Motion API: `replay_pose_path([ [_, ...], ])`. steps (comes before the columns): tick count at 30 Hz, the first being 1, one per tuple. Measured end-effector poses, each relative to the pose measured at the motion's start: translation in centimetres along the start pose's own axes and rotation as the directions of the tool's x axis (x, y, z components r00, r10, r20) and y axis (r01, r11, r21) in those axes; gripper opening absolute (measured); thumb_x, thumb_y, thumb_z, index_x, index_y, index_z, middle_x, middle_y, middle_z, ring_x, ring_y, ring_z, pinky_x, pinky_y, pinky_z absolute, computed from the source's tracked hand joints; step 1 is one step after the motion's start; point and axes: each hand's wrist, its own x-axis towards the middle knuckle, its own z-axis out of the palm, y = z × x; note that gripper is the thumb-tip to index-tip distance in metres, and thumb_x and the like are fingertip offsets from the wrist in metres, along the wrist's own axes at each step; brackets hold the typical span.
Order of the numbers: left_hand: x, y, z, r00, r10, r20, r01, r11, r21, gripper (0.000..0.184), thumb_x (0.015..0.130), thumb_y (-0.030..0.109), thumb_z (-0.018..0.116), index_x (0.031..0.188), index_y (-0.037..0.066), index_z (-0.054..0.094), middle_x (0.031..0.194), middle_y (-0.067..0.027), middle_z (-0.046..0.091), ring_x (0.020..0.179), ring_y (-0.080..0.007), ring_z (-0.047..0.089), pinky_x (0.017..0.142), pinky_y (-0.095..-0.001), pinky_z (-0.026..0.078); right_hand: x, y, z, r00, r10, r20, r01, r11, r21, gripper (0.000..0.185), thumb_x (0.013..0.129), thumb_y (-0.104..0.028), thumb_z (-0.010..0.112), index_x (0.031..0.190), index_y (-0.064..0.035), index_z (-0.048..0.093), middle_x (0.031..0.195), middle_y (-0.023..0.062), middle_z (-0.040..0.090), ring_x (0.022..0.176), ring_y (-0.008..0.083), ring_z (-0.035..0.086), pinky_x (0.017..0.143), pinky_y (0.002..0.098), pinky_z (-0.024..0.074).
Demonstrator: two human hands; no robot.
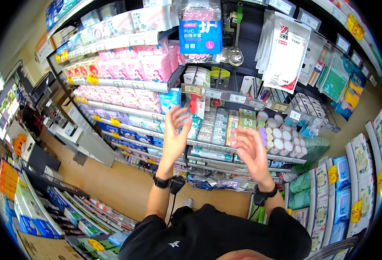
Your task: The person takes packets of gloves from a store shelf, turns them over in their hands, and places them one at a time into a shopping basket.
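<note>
My left hand (176, 131) is raised before the shelf, fingers apart and curved, holding nothing. Just behind it are a blue packet (170, 100) and a red-handled item (193, 105) hanging on a hook. My right hand (250, 149) is lifted too, its fingers spread and nothing in them. Beyond its fingertips stand small green and brown boxes (247, 117), with white-lidded round tubs (278, 145) to its right. A blue and pink bag of PVC gloves (201, 37) hangs above both hands. I wear a dark band with a cabled device on each wrist.
Pink tissue packs (156, 67) fill the shelves at left. A metal slotted ladle (235, 55) and white packets (285, 50) hang at the top. Another shelf of packs (342, 173) flanks the right, and a low rack (39, 203) the lower left. A counter (80, 136) stands beyond.
</note>
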Motion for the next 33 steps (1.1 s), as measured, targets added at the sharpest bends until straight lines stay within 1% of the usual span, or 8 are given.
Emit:
replay_pose_path([
  [3, 5.5, -0.4, 0.0, 0.998, 0.057, 0.037, -0.057, 0.998, 0.011, 0.054, 0.094, 0.012, 0.064, 0.139, 0.0, 0.036, 0.134, -0.0217, 0.053, 0.122, -0.0298, 0.056, 0.1, -0.0391, 0.047, 4.9, 1.2, 0.1, 0.995, -0.087, -0.057, 0.081, 0.991, -0.109, 0.047, 0.093, -0.004, 0.058, 0.136, 0.0009, 0.04, 0.138, 0.0164, 0.051, 0.124, 0.0247, 0.055, 0.099, 0.0356, 0.0445],
  [5, 9.1, -0.8, 0.0, 0.979, 0.199, 0.032, -0.202, 0.965, 0.169, 0.057, 0.092, 0.014, 0.066, 0.138, -0.003, 0.036, 0.135, -0.0252, 0.052, 0.125, -0.0341, 0.054, 0.103, -0.0416, 0.045, 7.8, 2.0, -0.1, 0.986, -0.149, -0.068, 0.135, 0.974, -0.181, 0.046, 0.093, -0.003, 0.059, 0.135, 0.0006, 0.041, 0.138, 0.0158, 0.051, 0.125, 0.0243, 0.055, 0.1, 0.0355, 0.0448],
  [13, 18.3, -2.2, -0.1, 0.974, 0.224, 0.035, -0.226, 0.941, 0.251, 0.067, 0.089, 0.022, 0.07, 0.14, -0.006, 0.036, 0.141, -0.031, 0.045, 0.137, -0.0383, 0.043, 0.114, -0.043, 0.033, 18.8, 4.5, -1.2, 0.967, -0.205, -0.151, 0.172, 0.963, -0.207, 0.044, 0.093, -0.002, 0.06, 0.133, -0.0011, 0.043, 0.139, 0.016, 0.049, 0.128, 0.0262, 0.052, 0.102, 0.0337, 0.0457],
  [17, 20.2, -1.3, 0.3, 0.965, 0.263, 0.024, -0.258, 0.922, 0.29, 0.069, 0.088, 0.022, 0.07, 0.14, -0.007, 0.035, 0.139, -0.0293, 0.047, 0.133, -0.0365, 0.046, 0.112, -0.0417, 0.035, 23.4, 6.6, -1.7, 0.957, -0.217, -0.193, 0.172, 0.959, -0.226, 0.047, 0.093, -0.007, 0.059, 0.137, -0.003, 0.043, 0.142, 0.0158, 0.048, 0.137, 0.0284, 0.044, 0.109, 0.0388, 0.0402],
  [20, 20.8, -0.9, 0.3, 0.959, 0.279, 0.042, -0.282, 0.937, 0.205, 0.069, 0.088, 0.021, 0.07, 0.141, -0.007, 0.035, 0.138, -0.0282, 0.048, 0.13, -0.0353, 0.048, 0.109, -0.0412, 0.037, 25.3, 7.6, -1.9, 0.929, -0.25, -0.274, 0.115, 0.896, -0.429, 0.052, 0.093, -0.009, 0.06, 0.14, -0.0026, 0.041, 0.147, 0.0182, 0.044, 0.142, 0.0305, 0.037, 0.114, 0.0405, 0.0346],
  [23, 21.4, -1.2, -0.2, 0.955, 0.278, 0.101, -0.293, 0.933, 0.209, 0.071, 0.088, 0.021, 0.071, 0.141, -0.007, 0.034, 0.138, -0.0278, 0.048, 0.13, -0.0346, 0.048, 0.108, -0.0407, 0.038, 25.9, 7.8, -1.6, 0.957, -0.062, -0.285, 0.006, 0.981, -0.193, 0.066, 0.089, -0.011, 0.064, 0.145, 0.005, 0.032, 0.151, 0.0247, 0.038, 0.146, 0.0319, 0.032, 0.117, 0.0395, 0.0297],
  [28, 22.3, -2.5, -0.6, 0.935, 0.322, 0.15, -0.341, 0.932, 0.119, 0.074, 0.09, 0.021, 0.071, 0.143, -0.01, 0.03, 0.139, -0.027, 0.048, 0.129, -0.0324, 0.049, 0.111, -0.0409, 0.037, 25.7, 9.0, -1.0, 0.939, -0.121, -0.323, 0.043, 0.97, -0.239, 0.062, 0.09, -0.007, 0.062, 0.146, 0.0001, 0.035, 0.152, 0.0214, 0.039, 0.145, 0.031, 0.033, 0.116, 0.0382, 0.0312],
  [33, 22.3, -1.9, -0.9, 0.957, 0.243, 0.157, -0.259, 0.961, 0.091, 0.073, 0.091, 0.019, 0.07, 0.144, -0.01, 0.03, 0.134, -0.0248, 0.052, 0.121, -0.0273, 0.056, 0.101, -0.0376, 0.047, 25.1, 8.5, -0.8, 0.905, -0.158, -0.394, 0.01, 0.936, -0.351, 0.06, 0.09, -0.008, 0.065, 0.143, 0.0008, 0.037, 0.146, 0.0201, 0.045, 0.14, 0.0283, 0.04, 0.112, 0.0375, 0.0367],
])
